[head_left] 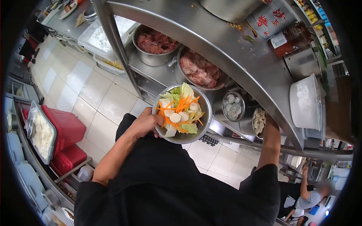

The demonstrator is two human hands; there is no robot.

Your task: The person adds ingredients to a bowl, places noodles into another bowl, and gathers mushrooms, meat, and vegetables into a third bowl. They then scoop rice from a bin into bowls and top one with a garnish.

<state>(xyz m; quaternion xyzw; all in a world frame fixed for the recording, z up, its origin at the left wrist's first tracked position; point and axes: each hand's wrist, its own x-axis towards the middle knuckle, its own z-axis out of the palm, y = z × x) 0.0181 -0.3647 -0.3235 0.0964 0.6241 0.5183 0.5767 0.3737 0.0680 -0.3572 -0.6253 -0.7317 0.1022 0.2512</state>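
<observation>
Left hand grips the rim of a steel bowl, held in front of the dark apron. In the bowl: lettuce, carrot strips, pale round slices. Right hand at a small steel container of pale pieces, to the right of the bowl; mostly hidden, cannot tell whether its fingers are open or closed.

In the way: a steel shelf, its edge slanting from far left to near right above the containers and hiding most of the right hand. Beneath it, two large bowls of raw meat, then a steel pot of whitish, glassy pieces just beside the small container.

On the shelf: a tin with big red Chinese characters, too slanted to read surely; a brown jar, white label with a barcode, small print illegible; a round white tub nearer, to the right.

Left side: red bin, beside it a tray of whitish food. Tiled floor between. Another person at near right, well apart.
</observation>
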